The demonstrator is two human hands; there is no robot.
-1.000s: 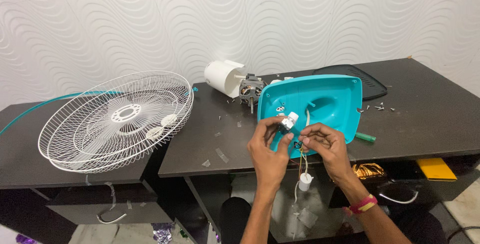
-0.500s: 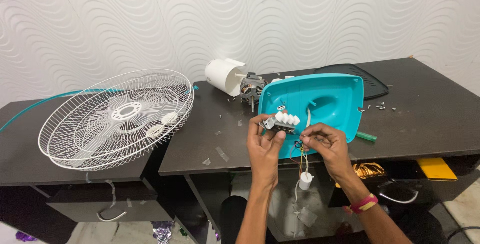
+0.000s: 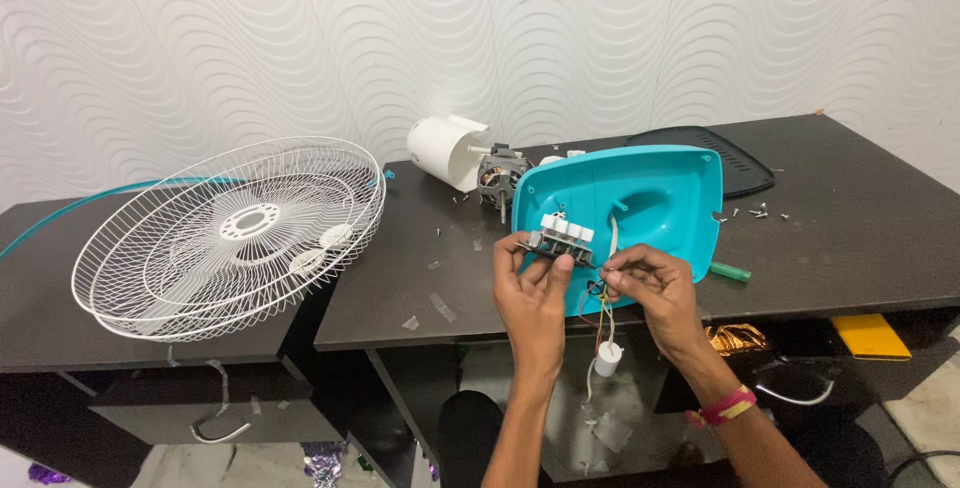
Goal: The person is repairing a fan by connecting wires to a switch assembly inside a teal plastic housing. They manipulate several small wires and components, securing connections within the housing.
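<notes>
While the dark counter [image 3: 850,238] runs bare toward the right edge of the frame, both hands work at centre, over its front edge. Left hand [image 3: 533,293] pinches a switch block [image 3: 560,238], its long axis near level, white buttons pointing up. Right hand [image 3: 650,286] pinches thin wires [image 3: 601,313] hanging to a white capacitor [image 3: 607,359]. Behind lies a teal housing [image 3: 640,203]; a wire fan guard [image 3: 235,233] fills the left.

Dark desk [image 3: 860,238], teal fan housing [image 3: 660,198], motor [image 3: 497,176], loose screws [image 3: 760,212], green screwdriver [image 3: 730,271], wire guard [image 3: 235,233]
</notes>
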